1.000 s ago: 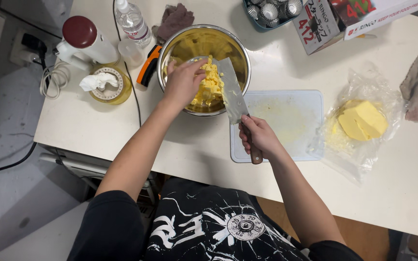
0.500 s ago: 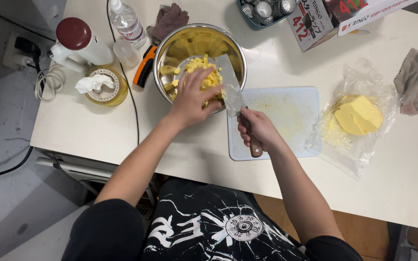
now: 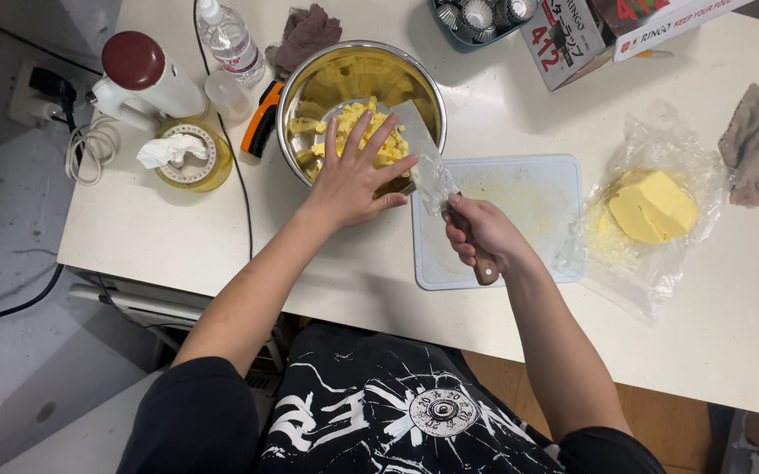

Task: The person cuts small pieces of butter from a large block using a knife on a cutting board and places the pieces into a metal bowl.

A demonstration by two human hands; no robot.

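Butter pieces (image 3: 370,132) mostly in the steel bowl (image 3: 309,88), left hand (image 3: 357,171) splayed flat over them, right hand (image 3: 485,233) gripping the knife (image 3: 432,167), cutting board (image 3: 520,254) scraped bare, big butter block (image 3: 651,204) uncut in its bag.

Yellow butter pieces (image 3: 370,132) fill the silver bowl (image 3: 309,88) beside a pale cutting board (image 3: 528,202).
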